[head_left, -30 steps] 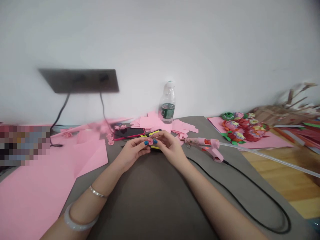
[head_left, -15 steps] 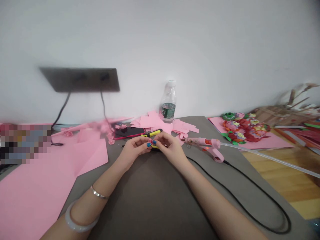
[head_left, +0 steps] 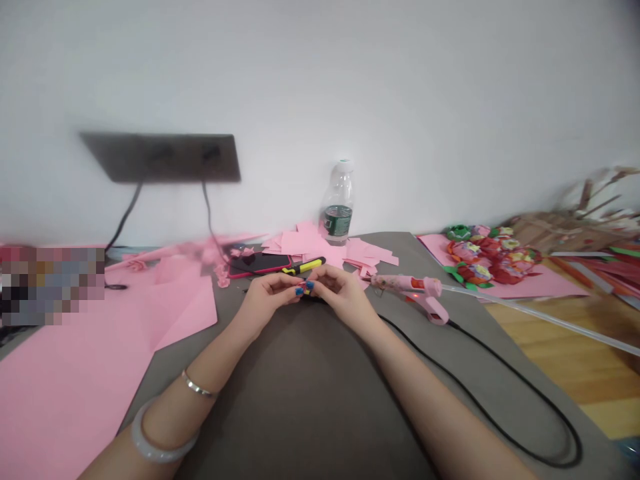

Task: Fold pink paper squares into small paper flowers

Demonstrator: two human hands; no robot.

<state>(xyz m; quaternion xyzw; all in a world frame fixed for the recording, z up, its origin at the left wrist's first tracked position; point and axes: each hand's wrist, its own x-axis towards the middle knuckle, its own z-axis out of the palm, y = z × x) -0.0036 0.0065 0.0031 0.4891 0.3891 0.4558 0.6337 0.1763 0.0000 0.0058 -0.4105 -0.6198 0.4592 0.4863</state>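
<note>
My left hand (head_left: 267, 299) and my right hand (head_left: 341, 291) meet at the middle of the grey table (head_left: 300, 387), thumbs close together. Between the fingertips of both is a small pink paper piece (head_left: 303, 285), mostly hidden by the thumbs. Just behind the hands lies a yellow and black utility knife (head_left: 305, 267). A phone with a red edge (head_left: 260, 264) is beyond my left hand. To the right of my right hand, a pink glue gun (head_left: 407, 285) rests on the table with a long clear glue stick in its back.
Pink paper strips (head_left: 300, 243) surround a water bottle (head_left: 339, 217) by the wall. Large pink sheets (head_left: 90, 373) cover the left side. Colourful paper flowers (head_left: 493, 257) lie at the right on pink paper. The glue gun's black cable (head_left: 505, 350) loops across the right side.
The thumbs have drawn slightly closer over the pink paper piece, hiding more of it. Everything else stays practically where it was.
</note>
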